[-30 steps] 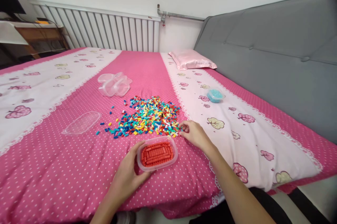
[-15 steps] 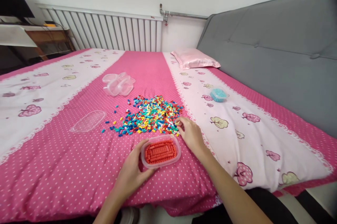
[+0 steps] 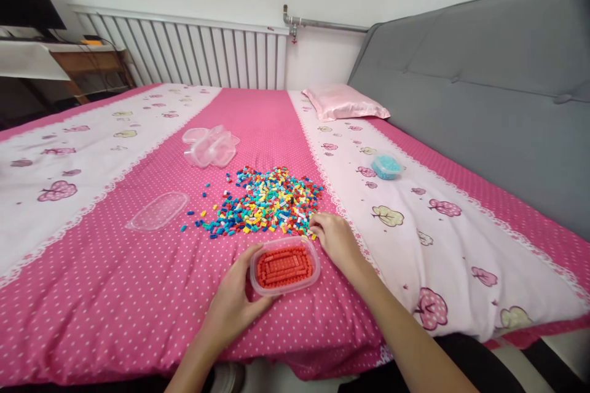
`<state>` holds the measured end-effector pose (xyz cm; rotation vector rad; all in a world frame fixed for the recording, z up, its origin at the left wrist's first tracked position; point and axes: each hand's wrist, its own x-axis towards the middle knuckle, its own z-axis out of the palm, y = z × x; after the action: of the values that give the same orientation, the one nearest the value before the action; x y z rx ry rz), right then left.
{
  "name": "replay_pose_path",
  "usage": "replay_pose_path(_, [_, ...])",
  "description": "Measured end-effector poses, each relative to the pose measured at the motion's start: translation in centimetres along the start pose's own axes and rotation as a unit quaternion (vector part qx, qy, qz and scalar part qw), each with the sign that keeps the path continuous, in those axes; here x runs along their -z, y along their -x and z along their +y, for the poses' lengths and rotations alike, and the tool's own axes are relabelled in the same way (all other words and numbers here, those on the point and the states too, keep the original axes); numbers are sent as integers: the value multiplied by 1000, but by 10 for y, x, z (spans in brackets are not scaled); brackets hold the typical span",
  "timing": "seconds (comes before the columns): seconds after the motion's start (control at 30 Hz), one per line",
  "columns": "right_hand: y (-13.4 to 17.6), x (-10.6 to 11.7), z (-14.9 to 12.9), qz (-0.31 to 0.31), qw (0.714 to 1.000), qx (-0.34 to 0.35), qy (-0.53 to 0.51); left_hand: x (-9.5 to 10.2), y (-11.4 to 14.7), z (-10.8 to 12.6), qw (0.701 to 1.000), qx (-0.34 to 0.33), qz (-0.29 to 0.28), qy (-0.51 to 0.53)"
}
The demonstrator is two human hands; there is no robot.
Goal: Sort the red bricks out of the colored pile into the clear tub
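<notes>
My left hand (image 3: pixel 237 291) grips the left side of a clear plastic container (image 3: pixel 315 267), thumb along its near edge and fingers at the far left corner. Red building bricks (image 3: pixel 283 267) line the inside in neat rows. Beyond it spreads a loose pile of small coloured bricks (image 3: pixel 270 202), in blue, teal, yellow, red and white. My right hand (image 3: pixel 336 239) rests at the pile's near right edge. Its thumb and fingers are closed together low over the bricks; whatever may be between the fingertips is too small or hidden to make out.
A clear lid (image 3: pixel 159 211) lies left of the pile, with several stacked clear containers (image 3: pixel 212 147) behind it. A tub of light blue pieces (image 3: pixel 386 166) sits to the right. Farther back are a pink pillow (image 3: pixel 345 102) and a grey headboard (image 3: pixel 483 85).
My right hand has dropped slightly towards me at the pile's edge, fingertips lower among the bricks. The view has shifted a little. My left hand keeps its hold on the container.
</notes>
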<state>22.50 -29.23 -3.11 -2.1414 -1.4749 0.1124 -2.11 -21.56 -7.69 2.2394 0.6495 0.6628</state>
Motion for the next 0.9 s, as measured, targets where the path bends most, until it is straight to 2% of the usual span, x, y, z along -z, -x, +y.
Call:
replay_pose_path(0.23, [1,-3,-2,-29,999,-1,29,0,0,1,1000,-3,0,1])
replay_pose_path(0.53, [1,-9,9,-64,998,22,12,0,1,1,1000,-7,-6,-4])
replay_pose_path(0.9, [1,4,7,-21,998,52,6,0,2,-1,1000,-6,-2,-5])
